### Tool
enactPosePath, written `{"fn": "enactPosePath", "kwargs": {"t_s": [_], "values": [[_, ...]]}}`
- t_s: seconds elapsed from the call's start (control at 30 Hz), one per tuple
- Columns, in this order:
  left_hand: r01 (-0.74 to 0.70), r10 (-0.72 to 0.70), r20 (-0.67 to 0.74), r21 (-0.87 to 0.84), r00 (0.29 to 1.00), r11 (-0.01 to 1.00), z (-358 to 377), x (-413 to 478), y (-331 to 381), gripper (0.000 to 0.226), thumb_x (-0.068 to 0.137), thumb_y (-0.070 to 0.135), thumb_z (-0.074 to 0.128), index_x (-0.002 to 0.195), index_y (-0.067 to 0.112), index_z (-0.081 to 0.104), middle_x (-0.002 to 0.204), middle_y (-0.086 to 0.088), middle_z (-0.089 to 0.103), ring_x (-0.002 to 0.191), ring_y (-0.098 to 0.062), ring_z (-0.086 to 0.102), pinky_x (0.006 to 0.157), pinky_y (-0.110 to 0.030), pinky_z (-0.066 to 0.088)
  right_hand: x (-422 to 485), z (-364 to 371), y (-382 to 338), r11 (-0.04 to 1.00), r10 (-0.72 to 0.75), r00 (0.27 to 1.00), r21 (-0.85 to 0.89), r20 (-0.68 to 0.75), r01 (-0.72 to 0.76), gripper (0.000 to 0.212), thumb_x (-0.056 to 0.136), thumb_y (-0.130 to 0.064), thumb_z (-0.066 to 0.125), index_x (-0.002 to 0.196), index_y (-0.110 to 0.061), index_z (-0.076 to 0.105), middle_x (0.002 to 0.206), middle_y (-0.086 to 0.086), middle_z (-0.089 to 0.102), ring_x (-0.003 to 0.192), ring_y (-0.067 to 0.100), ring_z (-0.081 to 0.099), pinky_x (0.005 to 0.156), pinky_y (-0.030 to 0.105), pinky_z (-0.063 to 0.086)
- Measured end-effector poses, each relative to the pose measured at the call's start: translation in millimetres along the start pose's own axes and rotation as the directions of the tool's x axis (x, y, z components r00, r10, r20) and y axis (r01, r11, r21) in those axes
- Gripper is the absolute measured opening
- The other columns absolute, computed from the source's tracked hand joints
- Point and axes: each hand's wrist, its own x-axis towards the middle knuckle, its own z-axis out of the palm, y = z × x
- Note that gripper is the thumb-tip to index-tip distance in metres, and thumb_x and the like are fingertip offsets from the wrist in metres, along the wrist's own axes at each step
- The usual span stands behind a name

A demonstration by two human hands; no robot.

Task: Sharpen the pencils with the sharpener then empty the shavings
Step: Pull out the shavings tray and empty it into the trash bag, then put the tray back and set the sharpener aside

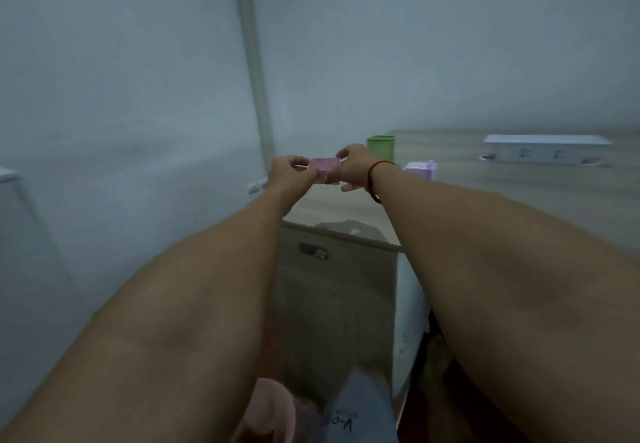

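The big pale wall (121, 79) fills my view from 9 to 12 o'clock, and a thin pipe (252, 61) runs down it. The wood desk (485, 200) lies out toward 3 o'clock. A wood drawer unit (339, 304) stands under my hands at 6 o'clock, with a small handle (313, 251) near its top. A long white plug strip (547, 149) lies on the desk, far off at 2 o'clock. I hold a pink box (323, 165) up in the air, just above the middle of my view, over the near corner of the desk. A green cup (381, 148) stands on the desk at 1 o'clock from the pink box. A small purple box (419, 169) sits at 3 o'clock from it, just past my wrist. My left hand (291, 174) pinches the left end of the pink box with bent fingers. My right hand (353, 167) grips the right end. It is too blurry to tell what the pink box is. A red band (374, 179) goes round my right wrist.
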Motion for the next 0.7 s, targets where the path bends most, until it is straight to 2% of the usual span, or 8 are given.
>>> {"fn": "enactPosePath", "kwargs": {"t_s": [0.1,0.2,0.3,0.37,0.43,0.5,0.6,0.7], "values": [[-0.028,0.028,0.086,0.000,0.996,1.000,48.8,6.5,8.1,0.037,0.079,0.018,0.069,0.113,0.006,0.062,0.098,-0.006,0.066,0.092,-0.019,0.063,0.080,-0.032,0.052,-1.0,-39.1,28.4,0.998,0.049,0.997,-0.029,-0.063,-0.051,0.064,0.083,-0.006,0.071,0.140,-0.003,0.042,0.130,0.013,0.055,0.099,0.020,0.055,0.069,0.026,0.053],[-0.041,0.041,0.180,-0.006,0.983,0.999,99.1,8.7,8.1,0.029,0.079,0.018,0.068,0.106,0.009,0.064,0.091,-0.004,0.066,0.085,-0.017,0.061,0.073,-0.029,0.048,3.3,-73.2,62.8,0.988,0.126,0.982,-0.075,-0.140,-0.138,0.049,0.080,-0.010,0.072,0.126,-0.005,0.055,0.118,0.011,0.056,0.088,0.021,0.059,0.084,0.033,0.058],[-0.056,0.056,0.235,-0.006,0.970,0.998,142.2,7.9,3.5,0.017,0.079,0.019,0.068,0.095,0.012,0.067,0.089,-0.006,0.069,0.082,-0.018,0.062,0.073,-0.027,0.047,1.6,-99.4,94.2,0.978,0.170,0.971,-0.095,-0.167,-0.188,0.042,0.078,-0.008,0.074,0.117,-0.011,0.058,0.100,0.009,0.061,0.076,0.017,0.058,0.076,0.032,0.056],[-0.109,0.105,0.179,0.011,0.978,0.994,163.5,8.6,3.4,0.016,0.080,0.023,0.066,0.090,0.012,0.071,0.088,-0.007,0.071,0.081,-0.019,0.064,0.072,-0.026,0.047,-2.0,-114.8,112.3,0.962,0.202,0.965,-0.152,-0.170,-0.228,0.040,0.079,-0.007,0.072,0.118,-0.005,0.062,0.097,0.012,0.065,0.076,0.018,0.059,0.071,0.032,0.055],[-0.154,0.150,0.062,0.064,0.987,0.986,177.5,11.0,7.6,0.018,0.081,0.030,0.062,0.088,0.014,0.069,0.093,-0.008,0.071,0.083,-0.021,0.064,0.073,-0.028,0.049,-5.9,-129.2,127.4,0.937,0.254,0.948,-0.194,-0.193,-0.291,0.033,0.078,-0.008,0.070,0.110,0.000,0.069,0.085,0.011,0.065,0.063,0.016,0.056,0.055,0.024,0.050],[-0.194,0.195,0.006,0.161,0.981,0.968,189.0,16.9,12.7,0.030,0.082,0.031,0.058,0.105,0.013,0.065,0.109,-0.011,0.066,0.102,-0.026,0.061,0.088,-0.036,0.051,-7.8,-140.5,138.9,0.921,0.310,0.929,-0.179,-0.201,-0.346,0.027,0.080,-0.005,0.067,0.106,0.002,0.070,0.078,0.010,0.065,0.053,0.013,0.052,0.049,0.019,0.045],[-0.246,0.227,0.095,0.289,0.969,0.925,208.6,26.7,18.3,0.055,0.085,0.039,0.056,0.135,0.016,0.049,0.136,-0.013,0.049,0.129,-0.029,0.044,0.104,-0.040,0.041,-6.3,-151.1,147.6,0.912,0.344,0.914,-0.156,-0.215,-0.379,0.025,0.083,-0.004,0.066,0.107,0.002,0.070,0.080,0.010,0.065,0.054,0.012,0.052,0.050,0.018,0.045],[-0.234,0.183,0.181,0.321,0.966,0.918,226.8,33.4,15.5,0.061,0.083,0.049,0.059,0.134,0.017,0.051,0.137,-0.011,0.051,0.127,-0.030,0.047,0.104,-0.040,0.043,-0.6,-155.6,150.6,0.914,0.347,0.911,-0.138,-0.224,-0.382,0.027,0.083,-0.004,0.067,0.109,0.003,0.067,0.085,0.012,0.065,0.058,0.014,0.054,0.052,0.019,0.046]]}}
